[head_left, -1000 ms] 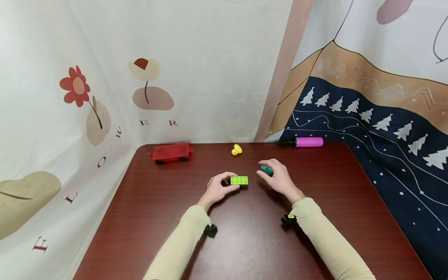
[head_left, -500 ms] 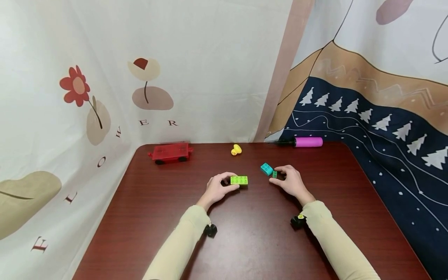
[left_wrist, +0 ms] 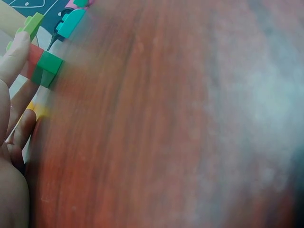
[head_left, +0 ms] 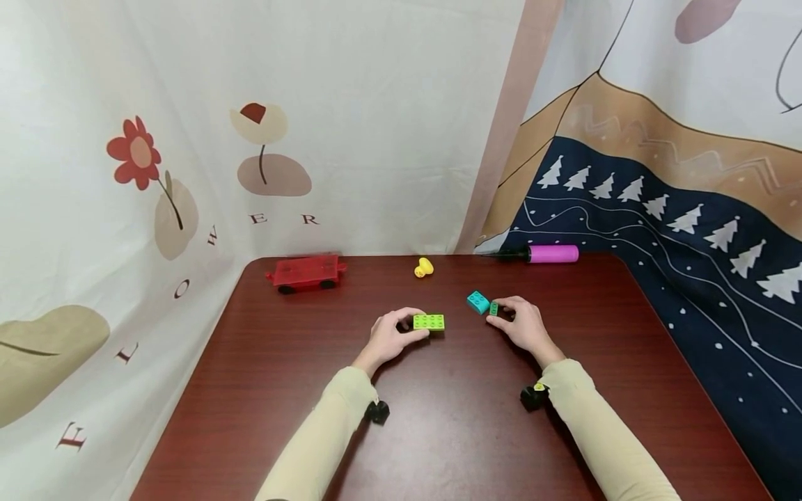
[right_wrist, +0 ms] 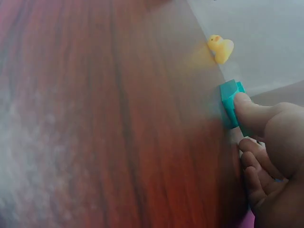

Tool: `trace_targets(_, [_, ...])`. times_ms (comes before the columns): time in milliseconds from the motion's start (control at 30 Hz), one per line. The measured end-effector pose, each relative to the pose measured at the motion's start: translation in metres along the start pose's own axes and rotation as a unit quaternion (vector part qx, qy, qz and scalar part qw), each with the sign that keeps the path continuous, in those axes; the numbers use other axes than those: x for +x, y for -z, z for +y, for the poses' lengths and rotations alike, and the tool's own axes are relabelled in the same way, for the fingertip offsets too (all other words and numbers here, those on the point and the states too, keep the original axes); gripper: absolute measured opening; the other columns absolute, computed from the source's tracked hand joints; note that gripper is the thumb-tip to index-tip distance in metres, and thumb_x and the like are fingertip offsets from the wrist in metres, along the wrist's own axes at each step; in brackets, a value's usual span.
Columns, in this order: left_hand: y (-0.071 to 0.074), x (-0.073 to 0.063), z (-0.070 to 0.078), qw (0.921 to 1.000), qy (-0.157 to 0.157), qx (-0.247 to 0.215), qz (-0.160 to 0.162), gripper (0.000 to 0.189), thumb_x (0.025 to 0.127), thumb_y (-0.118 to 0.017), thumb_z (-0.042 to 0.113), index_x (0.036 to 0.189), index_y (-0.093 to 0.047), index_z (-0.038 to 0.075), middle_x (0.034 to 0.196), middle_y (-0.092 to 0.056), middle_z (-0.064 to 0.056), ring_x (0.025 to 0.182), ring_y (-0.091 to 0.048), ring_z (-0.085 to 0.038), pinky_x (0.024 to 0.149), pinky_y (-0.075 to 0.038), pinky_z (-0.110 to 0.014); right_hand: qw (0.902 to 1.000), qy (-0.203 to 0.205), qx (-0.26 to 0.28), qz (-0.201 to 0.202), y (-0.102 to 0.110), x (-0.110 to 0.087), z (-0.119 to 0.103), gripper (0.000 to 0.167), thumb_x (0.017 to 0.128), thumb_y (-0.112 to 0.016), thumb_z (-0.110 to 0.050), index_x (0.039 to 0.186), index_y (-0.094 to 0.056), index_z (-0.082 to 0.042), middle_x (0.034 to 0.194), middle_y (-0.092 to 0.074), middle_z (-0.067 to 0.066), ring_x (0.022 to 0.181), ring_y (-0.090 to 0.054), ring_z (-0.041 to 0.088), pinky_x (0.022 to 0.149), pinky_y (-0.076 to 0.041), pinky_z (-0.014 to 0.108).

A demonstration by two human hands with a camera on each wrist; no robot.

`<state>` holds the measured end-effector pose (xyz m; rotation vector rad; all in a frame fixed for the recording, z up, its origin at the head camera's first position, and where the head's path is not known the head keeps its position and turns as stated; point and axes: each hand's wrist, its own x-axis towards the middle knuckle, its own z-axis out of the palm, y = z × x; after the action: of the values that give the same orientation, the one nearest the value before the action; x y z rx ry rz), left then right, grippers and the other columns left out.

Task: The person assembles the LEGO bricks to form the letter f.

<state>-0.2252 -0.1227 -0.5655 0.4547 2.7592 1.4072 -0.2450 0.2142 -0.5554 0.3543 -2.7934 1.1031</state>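
My left hand grips a lime-green toy brick with studs upward, thumb on the near side. The left wrist view reveals a red brick and a green brick beneath the lime one, in one stack. Between the right hand's thumb and fingers, a small dark green brick is pinched. Just left of it lies a turquoise brick, set at an angle on the table. In the right wrist view, the right thumb overlaps this turquoise brick; whether it touches cannot be told.
Along the brown table's back edge are a red toy wagon at left, a yellow rubber duck in the middle, and a pink-handled item with a dark thin end at right. Printed curtains hang behind.
My right hand has moved right, off the turquoise brick it covered a second ago, and now pinches the small dark green brick beside it. The left hand and its stack stay put.
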Motion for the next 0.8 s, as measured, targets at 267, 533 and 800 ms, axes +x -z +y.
trace_targets(267, [0.000,0.000,-0.001,1.0000,-0.005,0.003,0.000,0.035,0.089,-0.083,0.047,0.122,-0.075,0.036,0.099,-0.070,0.013,0.091,-0.060,-0.011,0.080,-0.046,-0.035,0.9969,-0.018,0.068,0.034,0.000,0.001,-0.011,0.043,0.092,-0.085,-0.023,0.129,-0.073,-0.006,0.107,-0.076,0.013,0.087,-0.071,0.024,0.078,-0.058,0.034])
trace_targets(533, [0.000,0.002,-0.001,1.0000,-0.007,0.005,0.002,0.035,0.088,-0.085,0.047,0.120,-0.075,0.038,0.097,-0.071,0.013,0.090,-0.061,-0.010,0.080,-0.047,-0.035,0.9910,0.017,0.131,0.025,-0.007,0.007,-0.041,0.041,0.090,-0.086,-0.020,0.126,-0.075,-0.005,0.108,-0.072,0.013,0.088,-0.070,0.023,0.074,-0.054,0.024])
trace_targets(800, [-0.001,0.002,-0.001,1.0000,-0.002,-0.001,0.002,0.034,0.088,-0.085,0.044,0.120,-0.075,0.038,0.100,-0.072,0.014,0.091,-0.062,-0.010,0.081,-0.048,-0.035,0.9815,0.057,0.181,-0.028,-0.026,0.006,-0.068,0.042,0.092,-0.083,-0.015,0.130,-0.070,-0.004,0.112,-0.073,0.013,0.096,-0.072,0.028,0.079,-0.058,0.037])
